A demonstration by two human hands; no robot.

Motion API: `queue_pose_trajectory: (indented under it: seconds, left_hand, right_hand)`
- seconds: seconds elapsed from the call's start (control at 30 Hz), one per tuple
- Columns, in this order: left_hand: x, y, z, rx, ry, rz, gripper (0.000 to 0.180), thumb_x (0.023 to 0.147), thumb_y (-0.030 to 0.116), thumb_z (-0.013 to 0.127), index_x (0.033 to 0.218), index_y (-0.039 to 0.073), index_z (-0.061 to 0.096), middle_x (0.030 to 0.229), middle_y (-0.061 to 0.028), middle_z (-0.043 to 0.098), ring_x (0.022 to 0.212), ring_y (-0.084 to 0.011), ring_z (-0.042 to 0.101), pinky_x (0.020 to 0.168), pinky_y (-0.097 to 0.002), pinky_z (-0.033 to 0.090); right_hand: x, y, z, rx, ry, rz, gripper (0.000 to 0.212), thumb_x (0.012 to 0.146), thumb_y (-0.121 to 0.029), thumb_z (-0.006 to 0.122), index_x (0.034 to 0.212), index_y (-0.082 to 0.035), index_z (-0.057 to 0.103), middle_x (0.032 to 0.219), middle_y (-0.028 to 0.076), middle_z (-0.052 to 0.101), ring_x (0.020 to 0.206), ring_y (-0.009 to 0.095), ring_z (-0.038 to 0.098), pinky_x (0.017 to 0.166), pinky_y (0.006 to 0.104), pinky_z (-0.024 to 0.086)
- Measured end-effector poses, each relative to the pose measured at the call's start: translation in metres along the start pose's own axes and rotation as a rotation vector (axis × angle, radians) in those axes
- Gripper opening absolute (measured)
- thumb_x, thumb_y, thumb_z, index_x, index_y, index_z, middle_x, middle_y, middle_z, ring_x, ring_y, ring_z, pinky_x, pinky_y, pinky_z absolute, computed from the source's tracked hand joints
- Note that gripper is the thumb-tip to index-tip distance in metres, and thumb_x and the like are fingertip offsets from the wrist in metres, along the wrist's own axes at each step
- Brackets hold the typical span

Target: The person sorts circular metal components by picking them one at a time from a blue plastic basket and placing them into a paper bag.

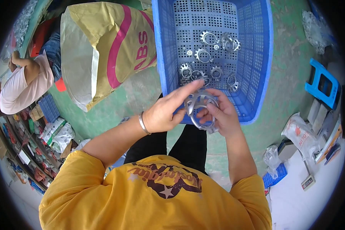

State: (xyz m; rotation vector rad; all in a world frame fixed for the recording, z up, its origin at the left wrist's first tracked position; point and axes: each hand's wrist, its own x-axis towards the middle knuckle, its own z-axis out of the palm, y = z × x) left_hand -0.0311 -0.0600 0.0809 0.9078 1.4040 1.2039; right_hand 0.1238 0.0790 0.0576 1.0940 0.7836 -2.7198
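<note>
A silver ring-shaped part (192, 119) with claw-like prongs is gripped by my right hand (227, 117), just over the near edge of the blue crate. Its thumb lies across the ring and its fingers curl behind. My left hand (165, 111) is open beside the ring, fingers stretched out toward the crate. The left thumb comes close to the ring's edge; whether it touches I cannot tell. Several similar silver ring parts (203, 56) lie loose on the floor of the blue perforated crate (261, 76). Some of them are partly hidden behind my left fingers.
A large yellow sack (103, 46) with pink stripes lies left of the crate. At far left a person in a pale pink top (28, 86) sits near crowded shelves. To the right are a bright blue plastic frame (326, 84) and a white plastic bag (301, 132).
</note>
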Motion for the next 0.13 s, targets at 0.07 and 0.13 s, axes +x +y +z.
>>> queue_pose_trajectory:
  seconds: [0.07, 0.13]
  left_hand:
    - [-0.004, 0.002, 0.008, -0.576, 0.070, -0.186, 0.081, 0.068, -0.009, 0.057, 0.136, 0.008, 0.016, 0.132, -0.0112, 0.035, 0.120, -0.0214, 0.037, 0.093, -0.0336, 0.037]
    - [-0.004, 0.004, -0.007, -0.499, -0.171, -0.361, 0.085, 0.075, 0.001, 0.060, 0.138, 0.013, 0.004, 0.139, -0.0080, 0.019, 0.126, -0.0181, 0.024, 0.099, -0.0316, 0.028]
  right_hand:
    - [0.001, 0.015, 0.004, -0.206, 0.081, -0.287, 0.030, 0.085, -0.003, 0.048, 0.114, -0.002, 0.042, 0.100, 0.013, 0.055, 0.082, 0.018, 0.059, 0.066, 0.0266, 0.051]
    - [0.004, 0.021, 0.006, -0.916, 0.039, -0.558, 0.036, 0.084, -0.002, 0.048, 0.119, -0.007, 0.039, 0.113, 0.011, 0.049, 0.096, 0.023, 0.054, 0.083, 0.0323, 0.046]
